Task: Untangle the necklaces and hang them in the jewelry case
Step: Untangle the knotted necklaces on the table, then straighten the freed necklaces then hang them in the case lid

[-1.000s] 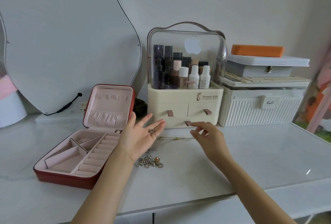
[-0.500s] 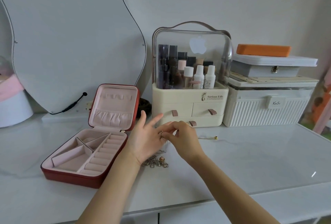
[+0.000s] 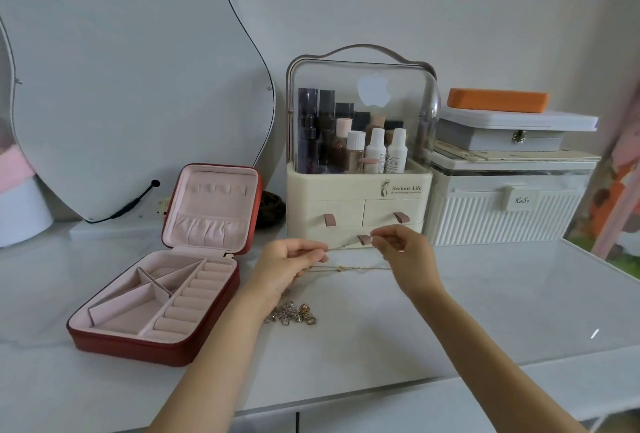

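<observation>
at frame centre the left hand (image 3: 289,264) and right hand (image 3: 403,252) each pinch an end of a thin gold necklace (image 3: 349,268) stretched between them, while the open jewelry case (image 3: 156,346) at lower left holds nothing yet, so hanging remains.

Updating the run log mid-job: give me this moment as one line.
left hand: pinches thin gold chain | right hand: pinches other end | jewelry case: open, nothing hung | tangled pile: on table

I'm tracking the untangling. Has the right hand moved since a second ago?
Yes. The right hand has lifted off the table to the cream organizer's bottom drawer tab, pinching a thin necklace.
</observation>
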